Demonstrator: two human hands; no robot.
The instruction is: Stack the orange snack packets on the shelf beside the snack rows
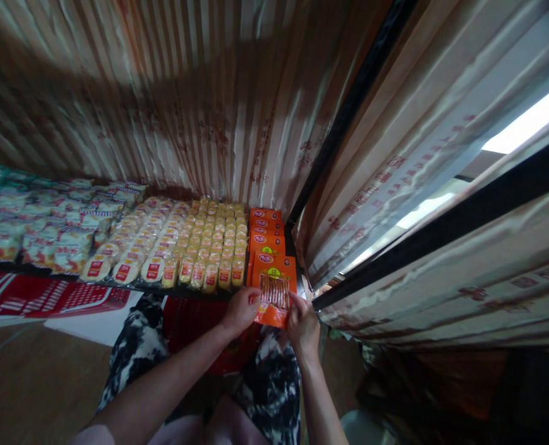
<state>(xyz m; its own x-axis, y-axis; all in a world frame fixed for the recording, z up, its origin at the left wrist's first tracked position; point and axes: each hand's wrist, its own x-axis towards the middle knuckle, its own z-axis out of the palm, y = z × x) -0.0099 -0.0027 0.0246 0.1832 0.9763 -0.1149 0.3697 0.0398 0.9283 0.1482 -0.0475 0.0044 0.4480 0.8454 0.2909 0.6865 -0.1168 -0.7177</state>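
Left hand (243, 310) and right hand (304, 325) pinch the orange packet (275, 288) at 9 and 3 o'clock, so I'd go easy around its clear window (274, 294) and square it with the orange row (265, 226) at 12.

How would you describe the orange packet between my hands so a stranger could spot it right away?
Follow the dark shelf to its right end, where a column of orange packets stands beside small yellow packs. The orange packet is nearest, held by the left hand and right hand; unlike those behind it, its window of brown strips shows.
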